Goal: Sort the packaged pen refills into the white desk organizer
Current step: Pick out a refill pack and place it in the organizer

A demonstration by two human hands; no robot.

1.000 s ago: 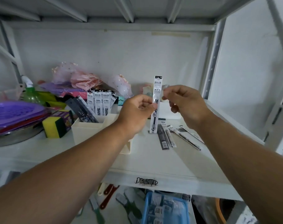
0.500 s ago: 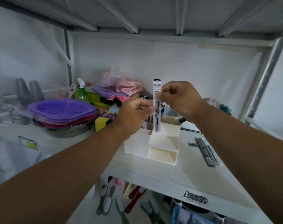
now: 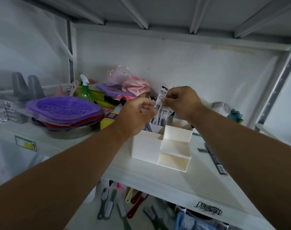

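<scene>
So the thing you're holding is a long narrow pen refill packet [image 3: 163, 97], white w/ a black top end and black print down it, clear plastic edge. It's tilted a bit, top leaning right, hanging right above the back compartments of the white plastic stepped desk organizer [image 3: 148, 146] on the white shelf [image 3: 141, 176]. Your right hand [image 3: 181, 102] is pinching it near the top btw thumb and fingers. Left hand [image 3: 138, 113] has fingers curled right beside the packet's lower half, can't tell if it's actually gripping or just touching.

Print is too blurry to read, and the packet's bottom end merges w/ the other refill packs [image 3: 161, 120] already standing in a rear slot, so can't say if it's in yet. Front two tiers of the organizer look bare. More dark refill packs [image 3: 214, 160] lie flat on the shelf to the right, partly cut off by your right forearm.
</scene>
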